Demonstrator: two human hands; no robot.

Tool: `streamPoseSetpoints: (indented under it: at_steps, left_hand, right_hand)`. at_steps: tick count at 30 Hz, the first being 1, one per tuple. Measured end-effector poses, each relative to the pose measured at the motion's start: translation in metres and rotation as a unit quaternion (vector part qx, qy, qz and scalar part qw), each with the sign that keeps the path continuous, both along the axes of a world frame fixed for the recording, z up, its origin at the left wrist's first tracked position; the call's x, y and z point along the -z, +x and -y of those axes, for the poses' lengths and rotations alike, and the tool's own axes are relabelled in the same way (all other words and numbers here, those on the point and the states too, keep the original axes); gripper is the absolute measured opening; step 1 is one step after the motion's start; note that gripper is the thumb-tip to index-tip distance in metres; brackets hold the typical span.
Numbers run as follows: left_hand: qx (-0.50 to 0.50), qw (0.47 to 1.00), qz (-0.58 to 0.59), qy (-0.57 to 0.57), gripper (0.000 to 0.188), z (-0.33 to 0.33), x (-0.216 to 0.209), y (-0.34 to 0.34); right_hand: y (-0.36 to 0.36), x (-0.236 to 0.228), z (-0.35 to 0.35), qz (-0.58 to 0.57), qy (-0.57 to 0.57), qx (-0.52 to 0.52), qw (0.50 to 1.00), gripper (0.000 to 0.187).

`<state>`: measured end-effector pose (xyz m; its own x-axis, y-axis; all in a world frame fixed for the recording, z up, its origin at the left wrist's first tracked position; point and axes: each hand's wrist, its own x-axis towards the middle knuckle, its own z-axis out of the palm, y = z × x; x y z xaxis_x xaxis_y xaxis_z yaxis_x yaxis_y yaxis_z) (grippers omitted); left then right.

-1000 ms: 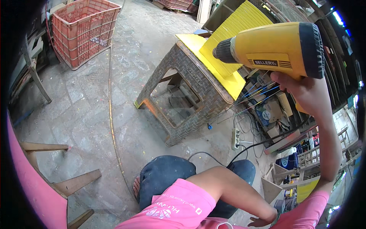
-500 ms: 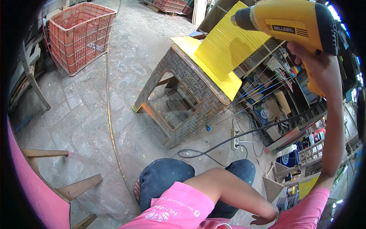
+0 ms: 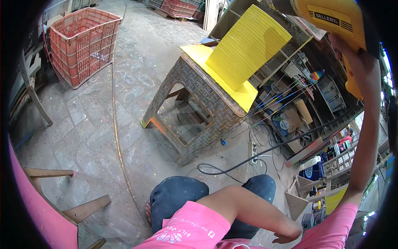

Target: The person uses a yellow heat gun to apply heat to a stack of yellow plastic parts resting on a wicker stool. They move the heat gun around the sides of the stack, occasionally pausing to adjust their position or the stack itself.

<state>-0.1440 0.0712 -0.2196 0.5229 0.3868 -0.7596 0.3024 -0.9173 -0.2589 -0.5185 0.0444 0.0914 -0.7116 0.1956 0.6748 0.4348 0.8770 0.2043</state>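
Note:
Up at the right edge, my right hand (image 3: 360, 68) is wrapped round the grip of a yellow and black heat gun (image 3: 331, 20). The gun's dark nozzle points left, above a ridged yellow panel (image 3: 248, 47), and is partly cut off by the view's edge. That panel stands tilted on a flat yellow sheet (image 3: 197, 53), which lies on a brown woven-pattern stool (image 3: 199, 85). A shadow falls on the panel's right side. My left hand (image 3: 289, 231) lies low by my right sleeve, with nothing visible in it; its extended fingers are only partly seen.
A red plastic crate (image 3: 81, 50) stands at the far left. A dark cable (image 3: 265, 147) loops near a power strip (image 3: 252, 152). Crowded shelves (image 3: 290, 120) fill the right side. A hose (image 3: 117, 141) crosses the floor; wooden legs (image 3: 89, 206) project at lower left.
My right hand and the heat gun have moved up and right, partly leaving the view. The gun no longer overlaps the panel. My left hand has hardly moved; the view has shifted slightly.

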Motion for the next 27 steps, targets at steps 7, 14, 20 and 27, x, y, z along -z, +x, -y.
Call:
streamPoseSetpoints:
  at_steps: [7, 14, 20, 27]
  left_hand:
    - [-0.025, 1.000, 0.006, 0.000, 0.063, 0.004, -0.002, -0.005]
    - [-0.052, 0.998, 0.017, 0.003, 0.061, 0.004, -0.001, -0.009]
    - [-0.069, 0.997, 0.023, 0.007, 0.059, 0.004, 0.001, -0.015]
    - [-0.129, 0.990, 0.053, 0.001, 0.057, 0.002, 0.002, -0.016]
  right_hand:
    - [0.007, 0.015, 0.012, 0.003, -0.010, -0.049, 0.999, 0.034]
    - [0.014, 0.048, 0.020, 0.021, -0.029, -0.158, 0.987, 0.054]
    - [0.021, 0.069, 0.017, 0.049, -0.087, -0.181, 0.978, 0.036]
    - [0.029, 0.090, 0.021, 0.094, -0.118, -0.191, 0.970, 0.032]
